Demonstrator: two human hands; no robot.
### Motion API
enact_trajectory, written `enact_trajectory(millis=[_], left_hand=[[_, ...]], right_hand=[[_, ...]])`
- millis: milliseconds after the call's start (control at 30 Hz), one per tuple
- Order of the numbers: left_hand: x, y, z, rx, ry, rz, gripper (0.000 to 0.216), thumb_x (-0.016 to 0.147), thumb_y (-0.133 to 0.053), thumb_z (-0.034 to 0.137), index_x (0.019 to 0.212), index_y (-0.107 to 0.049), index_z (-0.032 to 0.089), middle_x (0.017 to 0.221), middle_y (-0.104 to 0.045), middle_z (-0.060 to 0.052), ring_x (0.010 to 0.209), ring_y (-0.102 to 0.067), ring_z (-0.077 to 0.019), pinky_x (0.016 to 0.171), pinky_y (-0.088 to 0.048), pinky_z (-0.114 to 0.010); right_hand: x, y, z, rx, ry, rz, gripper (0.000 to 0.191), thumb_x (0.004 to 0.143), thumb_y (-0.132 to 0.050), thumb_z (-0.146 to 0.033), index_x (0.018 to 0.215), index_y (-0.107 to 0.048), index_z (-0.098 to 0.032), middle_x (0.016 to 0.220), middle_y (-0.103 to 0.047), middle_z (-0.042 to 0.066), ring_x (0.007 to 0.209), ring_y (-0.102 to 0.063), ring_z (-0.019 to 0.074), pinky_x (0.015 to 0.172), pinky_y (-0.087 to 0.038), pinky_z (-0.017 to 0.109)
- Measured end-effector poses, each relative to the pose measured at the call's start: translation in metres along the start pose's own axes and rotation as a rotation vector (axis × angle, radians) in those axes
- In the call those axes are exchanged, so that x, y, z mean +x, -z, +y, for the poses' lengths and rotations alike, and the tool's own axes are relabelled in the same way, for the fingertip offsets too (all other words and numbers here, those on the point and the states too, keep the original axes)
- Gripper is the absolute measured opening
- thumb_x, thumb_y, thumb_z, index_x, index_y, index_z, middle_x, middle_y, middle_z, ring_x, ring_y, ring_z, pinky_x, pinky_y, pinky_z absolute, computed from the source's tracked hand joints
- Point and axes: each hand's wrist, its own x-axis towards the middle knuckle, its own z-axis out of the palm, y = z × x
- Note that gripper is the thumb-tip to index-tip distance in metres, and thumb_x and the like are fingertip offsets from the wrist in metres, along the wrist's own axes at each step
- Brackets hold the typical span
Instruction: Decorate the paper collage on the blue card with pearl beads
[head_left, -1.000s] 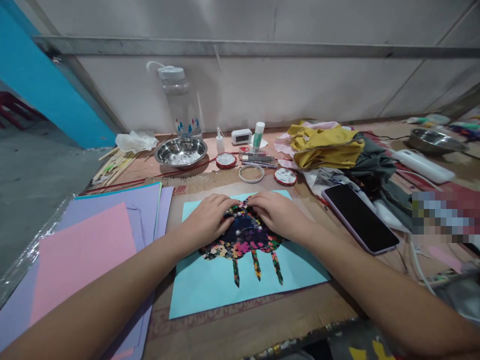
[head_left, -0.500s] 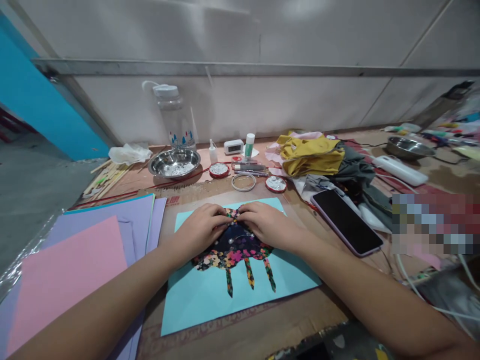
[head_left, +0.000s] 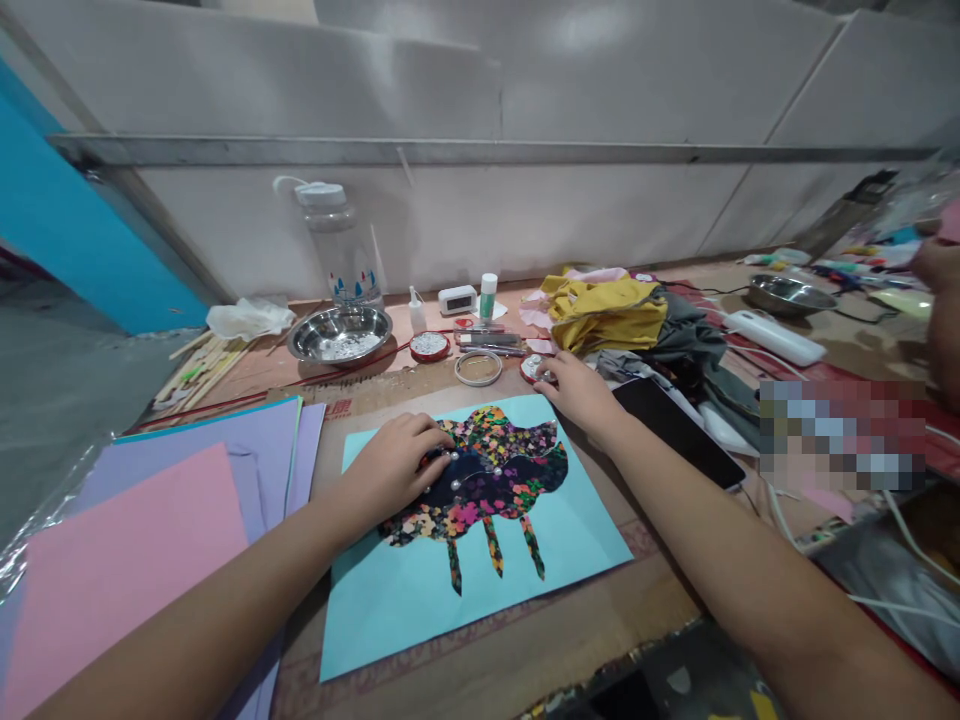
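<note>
On a light blue sheet of paper lies a dark floral fabric cloud with a few pearl beads on it. Three narrow floral strips hang below the cloud. My left hand rests over the cloud's left side, fingers stretched and lying on the fabric. Beyond the paper's top right corner, my right hand reaches to a small red-rimmed round dish with whitish bits in it. Its thumb and fingers are apart at the dish's edge, and I see nothing held between them.
Purple and pink paper sheets are stacked at the left. Behind stand a steel bowl, a water bottle, a glue bottle and a glue stick. Yellow cloth and a phone lie right. Another person's hand shows far right.
My right hand has left the fabric cloud and moved up and right to the red-rimmed dish. More of the cloud now shows. My left hand stays on the fabric, its fingers more spread.
</note>
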Motion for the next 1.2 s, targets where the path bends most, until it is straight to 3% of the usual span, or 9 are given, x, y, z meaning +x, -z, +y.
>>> enact_trajectory(millis=[200,367,500,900,1200], left_hand=[[0.001,0.0,0.0,-0.004,-0.01,0.031,0.018,0.095,-0.059,0.035,0.102,-0.067,0.021,0.103,-0.065,-0.006,0.097,-0.059,-0.0231,0.085,-0.047,-0.038],[0.003,-0.001,0.003,-0.024,-0.003,0.041,0.017,0.094,-0.06,0.035,0.097,-0.069,0.021,0.1,-0.065,-0.006,0.095,-0.059,-0.0224,0.085,-0.047,-0.037],[0.006,-0.003,0.004,-0.048,0.018,0.047,0.016,0.095,-0.06,0.034,0.092,-0.069,0.021,0.098,-0.065,-0.005,0.094,-0.059,-0.022,0.085,-0.047,-0.037],[0.001,0.001,0.005,-0.054,0.005,0.028,0.024,0.094,-0.057,0.027,0.115,-0.066,0.02,0.112,-0.064,-0.009,0.105,-0.059,-0.0248,0.093,-0.047,-0.041],[0.001,-0.001,-0.005,-0.106,-0.004,0.052,0.017,0.094,-0.056,0.027,0.105,-0.067,0.02,0.107,-0.064,-0.008,0.103,-0.059,-0.0232,0.093,-0.048,-0.039]], right_hand=[[-0.002,-0.006,-0.004,0.027,-0.008,0.027,0.023,0.088,-0.064,-0.025,0.11,-0.064,-0.016,0.114,-0.063,0.011,0.096,-0.062,0.0233,0.077,-0.045,0.031],[0.001,-0.005,0.0,0.049,-0.008,0.007,0.011,0.087,-0.064,-0.025,0.092,-0.066,-0.016,0.099,-0.066,0.009,0.088,-0.061,0.0219,0.075,-0.043,0.03],[0.003,-0.006,0.003,0.057,0.016,-0.012,0.009,0.087,-0.062,-0.023,0.09,-0.068,-0.016,0.096,-0.067,0.009,0.087,-0.06,0.0214,0.075,-0.042,0.029],[0.001,-0.003,0.003,0.065,0.046,-0.017,0.017,0.087,-0.059,-0.015,0.098,-0.072,-0.017,0.104,-0.066,0.01,0.09,-0.061,0.0215,0.075,-0.042,0.029],[0.001,-0.007,0.004,0.113,0.014,0.028,0.03,0.09,-0.05,-0.014,0.097,-0.078,-0.015,0.104,-0.064,0.013,0.09,-0.061,0.0237,0.08,-0.045,0.031]])
